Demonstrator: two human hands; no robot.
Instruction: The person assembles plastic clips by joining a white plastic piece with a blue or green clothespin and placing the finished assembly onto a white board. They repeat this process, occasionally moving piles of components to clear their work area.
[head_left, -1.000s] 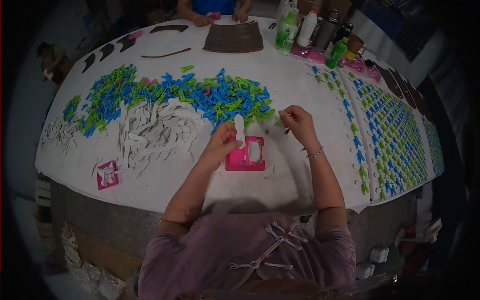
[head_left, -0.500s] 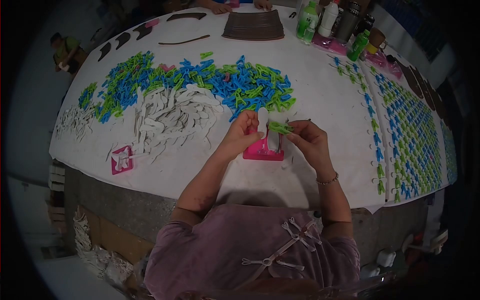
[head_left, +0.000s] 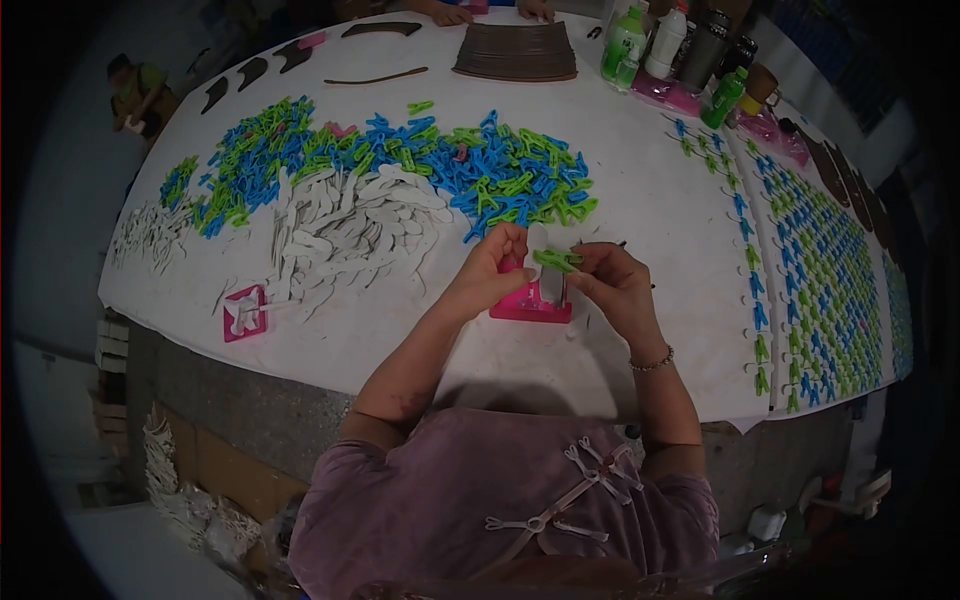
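My left hand is closed on a flat white strip with a rounded end, which stands upright between thumb and fingers. My right hand pinches a green plastic clip, tilted, its left end overlapping the white strip in this view. Directly below both hands lies a pink tray with something whitish in it, partly covered by my left fingers. Beyond the hands spreads a long heap of green and blue clips. Left of that, a loose pile of white strips lies on the white table cover.
A second pink tray with white paste sits to the left. Rows of clips cover the right side. Bottles stand at the back right, near a stack of brown pieces. Another person's hands rest at the far edge.
My right hand has brought the green clip slightly left, so it now overlaps the white strip. My left hand keeps its hold. The whole view has shifted a little.
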